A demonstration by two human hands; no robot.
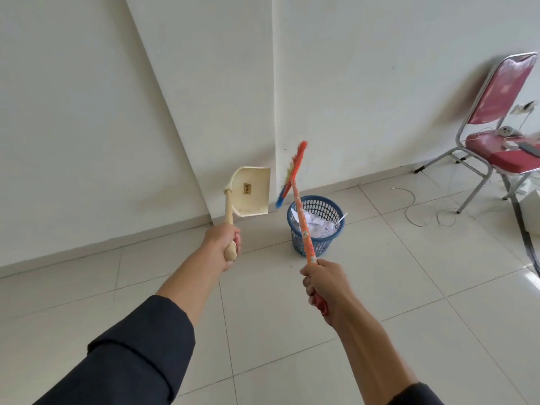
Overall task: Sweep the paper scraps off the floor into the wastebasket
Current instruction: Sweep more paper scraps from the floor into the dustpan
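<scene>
left hand (226,244) clenched, right hand (321,285) clenched, arms outstretched

Left sleeve: dark navy fabric sleeve (128,346), pushed up the forearm, its cuff bunched in thick soft folds.
Left hand: bare left hand (223,244), no ring or watch showing.
Right sleeve: dark cuff (415,394), only its edge in view at the bottom.
Right hand: bare right hand (324,285), forearm uncovered.
</scene>
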